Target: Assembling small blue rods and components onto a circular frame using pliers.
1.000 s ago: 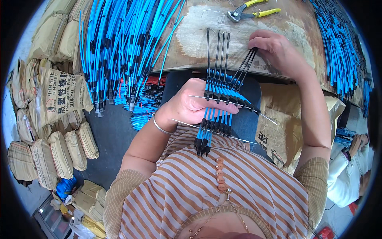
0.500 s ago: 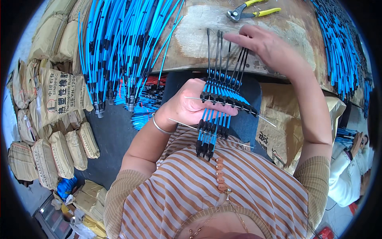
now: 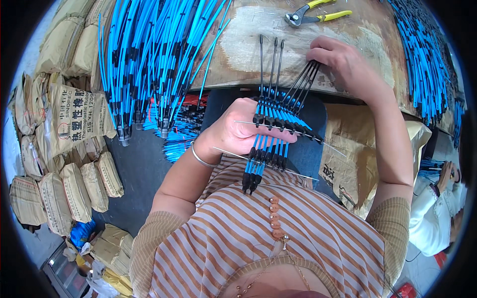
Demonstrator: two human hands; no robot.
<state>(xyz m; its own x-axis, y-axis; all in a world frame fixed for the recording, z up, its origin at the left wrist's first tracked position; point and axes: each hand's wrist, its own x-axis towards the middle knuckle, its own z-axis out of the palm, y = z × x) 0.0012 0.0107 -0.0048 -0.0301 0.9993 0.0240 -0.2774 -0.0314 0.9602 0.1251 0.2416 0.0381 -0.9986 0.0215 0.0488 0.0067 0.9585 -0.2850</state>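
Note:
My left hand (image 3: 239,133) grips a row of several thin blue-and-black rods (image 3: 271,130) threaded side by side on two thin metal wires (image 3: 298,134). The rods' black lower ends hang toward my striped top, and their black upper tips fan out over the wooden bench (image 3: 248,39). My right hand (image 3: 345,64) rests on the bench edge with its fingers on the upper tips of the rightmost rods.
A big pile of the same blue rods (image 3: 149,54) lies at the left of the bench, another pile (image 3: 422,54) at the right. Yellow-handled pliers (image 3: 313,12) lie at the bench's far edge. Stacked brown sacks (image 3: 59,139) fill the floor at left. Another person's sleeve (image 3: 437,218) shows at right.
My right hand has moved along the rods' upper tips, to the left and then back to the right. The left hand has kept its hold on the row.

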